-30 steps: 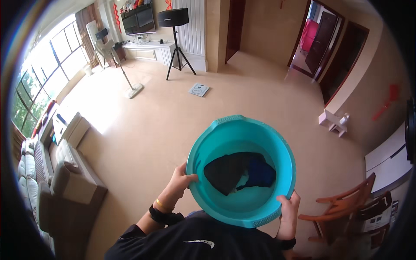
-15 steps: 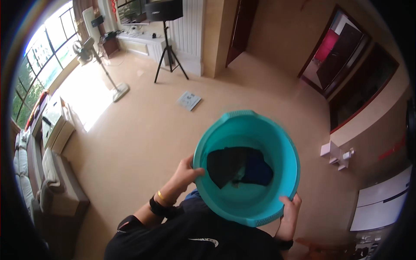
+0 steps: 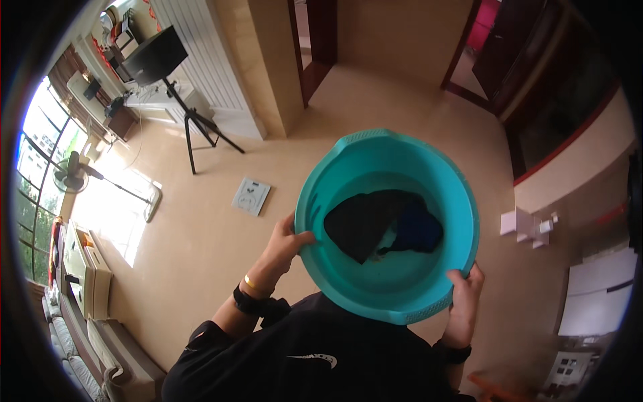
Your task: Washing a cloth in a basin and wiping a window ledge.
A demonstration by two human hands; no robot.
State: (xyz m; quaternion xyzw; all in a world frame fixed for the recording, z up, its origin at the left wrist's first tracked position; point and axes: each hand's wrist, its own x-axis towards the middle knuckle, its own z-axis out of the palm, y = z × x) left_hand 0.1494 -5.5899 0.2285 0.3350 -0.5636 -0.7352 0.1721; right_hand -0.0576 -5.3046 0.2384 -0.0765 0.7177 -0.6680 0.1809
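Observation:
A round turquoise plastic basin (image 3: 402, 288) is held out in front of my body, its open side facing up toward me. My left hand (image 3: 284, 248) grips its left rim, the thumb over the edge and the fingers hidden behind the wall. At the lower right rim my right hand (image 3: 465, 291) holds on the same way, thumb inside. In the basin lie a black cloth (image 3: 362, 221) and a dark blue cloth (image 3: 416, 229), crumpled side by side and touching. A small pale patch shows between them. Neither hand touches the cloths.
On the floor ahead lies a flat white square scale-like panel (image 3: 252, 195). A black speaker on a tripod (image 3: 194, 120) and a standing fan (image 3: 114, 181) are farther left. A sofa (image 3: 127, 362) stands lower left, a small pink shelf (image 3: 526, 226) at right. Doorways open ahead.
The room has shifted in view: the tripod and panel now appear farther left and the panel lower. Both hands still hold the basin, which sits slightly higher in the picture.

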